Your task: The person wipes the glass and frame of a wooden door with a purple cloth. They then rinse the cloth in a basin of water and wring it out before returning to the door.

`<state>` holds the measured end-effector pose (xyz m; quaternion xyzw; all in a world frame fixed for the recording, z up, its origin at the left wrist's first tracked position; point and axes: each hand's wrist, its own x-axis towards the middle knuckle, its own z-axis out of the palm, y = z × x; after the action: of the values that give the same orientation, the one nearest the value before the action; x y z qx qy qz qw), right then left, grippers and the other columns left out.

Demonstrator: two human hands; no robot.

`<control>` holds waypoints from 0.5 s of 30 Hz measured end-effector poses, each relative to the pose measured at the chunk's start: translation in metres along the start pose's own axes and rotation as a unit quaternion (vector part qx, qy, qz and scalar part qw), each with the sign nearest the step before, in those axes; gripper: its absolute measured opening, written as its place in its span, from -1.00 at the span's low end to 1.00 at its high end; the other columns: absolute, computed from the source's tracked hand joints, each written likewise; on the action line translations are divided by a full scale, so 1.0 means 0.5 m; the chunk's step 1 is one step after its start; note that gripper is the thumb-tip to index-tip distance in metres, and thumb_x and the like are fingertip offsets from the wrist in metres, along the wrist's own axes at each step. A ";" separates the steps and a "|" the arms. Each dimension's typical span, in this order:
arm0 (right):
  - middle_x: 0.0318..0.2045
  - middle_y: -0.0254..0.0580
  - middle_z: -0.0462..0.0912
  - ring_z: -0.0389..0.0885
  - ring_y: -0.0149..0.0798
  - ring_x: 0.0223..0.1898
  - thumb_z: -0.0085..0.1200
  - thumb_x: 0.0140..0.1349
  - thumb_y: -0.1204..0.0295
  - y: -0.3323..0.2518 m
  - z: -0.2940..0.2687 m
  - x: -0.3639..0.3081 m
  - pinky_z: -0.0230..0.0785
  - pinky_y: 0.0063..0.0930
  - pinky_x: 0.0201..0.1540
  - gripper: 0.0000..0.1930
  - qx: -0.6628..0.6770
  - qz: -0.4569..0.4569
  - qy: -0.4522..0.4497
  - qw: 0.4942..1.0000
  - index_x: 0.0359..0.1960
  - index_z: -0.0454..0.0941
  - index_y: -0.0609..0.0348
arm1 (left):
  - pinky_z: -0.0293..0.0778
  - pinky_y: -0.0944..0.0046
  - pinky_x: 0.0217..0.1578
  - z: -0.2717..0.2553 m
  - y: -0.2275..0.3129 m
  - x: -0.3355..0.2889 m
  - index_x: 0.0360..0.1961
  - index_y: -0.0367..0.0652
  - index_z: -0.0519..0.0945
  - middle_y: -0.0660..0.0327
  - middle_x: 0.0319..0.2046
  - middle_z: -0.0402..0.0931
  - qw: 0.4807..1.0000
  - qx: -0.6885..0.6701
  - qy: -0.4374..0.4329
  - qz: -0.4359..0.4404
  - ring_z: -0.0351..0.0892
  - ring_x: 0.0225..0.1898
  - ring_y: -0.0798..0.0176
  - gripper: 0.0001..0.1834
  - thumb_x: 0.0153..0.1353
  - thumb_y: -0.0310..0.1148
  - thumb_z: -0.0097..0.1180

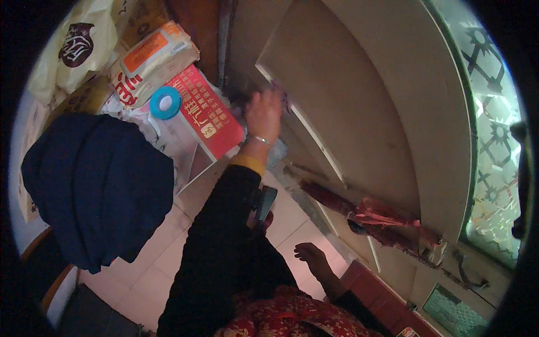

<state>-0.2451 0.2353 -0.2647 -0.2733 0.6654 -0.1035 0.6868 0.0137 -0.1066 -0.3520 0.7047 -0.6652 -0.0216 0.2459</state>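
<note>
My left hand point(264, 115), with a bracelet at its wrist, reaches up to the foot of a beige panelled door point(342, 101). Its fingers curl over a crumpled purple cloth point(283, 96) that shows on the door side, and the fingertips are hidden. Just left of that hand lies a red printed box point(210, 115), with a blue tape roll point(165, 103) at its edge. My right hand point(314, 261) hangs lower down over the tiled floor, fingers bent and apart, holding nothing visible.
A soft-wrapped white and orange pack point(157, 59) and a pale plastic bag point(87, 48) stand behind the box. Dark blue padded fabric point(98, 191) bulks at left. A red-ribboned bundle point(382, 216) lies along the door; patterned glass point(494, 123) edges the right.
</note>
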 end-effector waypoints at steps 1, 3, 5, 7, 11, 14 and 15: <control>-0.10 -0.15 0.62 0.61 -0.27 -0.10 -0.02 0.36 0.49 0.003 -0.004 0.000 0.43 -0.39 -0.01 -0.75 -0.002 0.000 0.003 1.000 0.04 0.49 0.20 | 0.50 0.05 -0.21 0.002 -0.007 0.019 0.06 -0.08 0.53 0.20 -0.12 0.46 0.999 0.003 -0.005 -0.043 0.48 -0.09 0.06 -0.59 0.14 -0.40 0.08; -0.09 -0.16 0.61 0.61 -0.26 -0.09 -0.03 0.36 0.49 0.014 -0.016 -0.004 0.43 -0.39 -0.01 -0.75 0.024 -0.005 0.002 1.000 0.04 0.49 0.21 | 0.50 0.02 -0.17 0.012 -0.024 0.066 0.06 -0.12 0.52 0.17 -0.11 0.46 0.995 -0.011 0.036 -0.096 0.48 -0.07 0.03 -0.61 0.16 -0.40 0.07; -0.07 -0.16 0.61 0.60 -0.26 -0.07 -0.03 0.36 0.49 0.029 -0.030 -0.011 0.42 -0.38 0.02 -0.75 0.080 0.001 0.000 0.997 0.04 0.49 0.22 | 0.50 0.00 -0.12 0.025 -0.024 0.088 0.06 -0.15 0.52 0.13 -0.10 0.46 0.989 -0.023 0.067 -0.131 0.48 -0.05 0.01 -0.62 0.18 -0.40 0.06; -0.05 -0.15 0.60 0.59 -0.25 -0.05 -0.03 0.36 0.47 0.046 -0.042 -0.020 0.41 -0.36 0.04 -0.74 0.053 -0.014 0.001 0.999 0.05 0.48 0.24 | 0.50 -0.01 -0.06 0.035 -0.006 0.081 0.06 -0.18 0.51 0.11 -0.10 0.47 0.986 -0.029 0.072 -0.150 0.48 -0.02 -0.01 -0.63 0.20 -0.40 0.04; 0.00 -0.13 0.58 0.59 -0.23 -0.01 -0.04 0.37 0.41 0.071 -0.048 -0.012 0.39 -0.36 0.08 -0.70 0.101 -0.020 -0.010 0.995 0.07 0.47 0.25 | 0.53 0.02 -0.08 0.036 0.062 0.003 0.05 -0.17 0.52 0.14 -0.11 0.48 0.994 0.005 -0.019 -0.110 0.49 -0.01 0.02 -0.62 0.18 -0.39 0.05; 0.02 -0.12 0.58 0.58 -0.22 0.00 -0.02 0.36 0.36 0.071 -0.053 -0.002 0.40 -0.35 0.08 -0.67 0.138 -0.050 -0.045 0.988 0.08 0.46 0.25 | 0.54 0.06 -0.14 0.032 0.094 -0.061 0.01 -0.16 0.53 0.18 -0.13 0.49 0.999 0.014 0.033 -0.020 0.49 -0.03 0.07 -0.63 0.15 -0.38 0.06; 0.00 -0.12 0.59 0.59 -0.23 0.00 -0.01 0.36 0.36 0.070 -0.055 0.000 0.40 -0.35 0.07 -0.68 0.116 -0.039 -0.032 0.992 0.08 0.47 0.24 | 0.54 0.07 -0.16 0.033 0.090 -0.068 0.00 -0.15 0.53 0.19 -0.12 0.48 1.000 0.006 0.015 -0.004 0.49 -0.04 0.08 -0.64 0.14 -0.38 0.07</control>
<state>-0.2795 0.2577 -0.2815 -0.2209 0.6153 -0.1974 0.7305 -0.0376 -0.0793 -0.3597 0.7091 -0.6587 -0.0077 0.2516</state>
